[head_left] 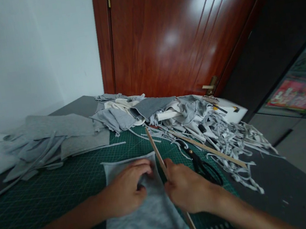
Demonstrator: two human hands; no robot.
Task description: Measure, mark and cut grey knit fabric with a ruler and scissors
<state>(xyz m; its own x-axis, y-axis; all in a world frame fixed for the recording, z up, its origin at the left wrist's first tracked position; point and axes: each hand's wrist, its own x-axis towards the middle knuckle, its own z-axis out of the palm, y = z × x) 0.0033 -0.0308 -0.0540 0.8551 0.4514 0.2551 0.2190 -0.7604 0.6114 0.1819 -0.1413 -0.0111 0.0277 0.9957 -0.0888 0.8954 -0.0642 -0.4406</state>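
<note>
A grey fabric piece (pixel 143 224) lies flat on the green cutting mat (pixel 52 192). My left hand (pixel 127 190) presses down on its upper part, fingers curled against the cloth. A long wooden ruler (pixel 155 149) runs along the fabric's right edge. My right hand (pixel 186 188) grips this ruler near its middle, right beside my left hand. Black scissors (pixel 203 166) lie on the mat just right of my right hand.
Grey fabric sheets (pixel 46 139) lie at the back left. A heap of grey and white cloth scraps and strips (pixel 200 122) fills the back right, with a second wooden stick (pixel 207 148) on it. A red-brown door (pixel 174 29) stands behind the table.
</note>
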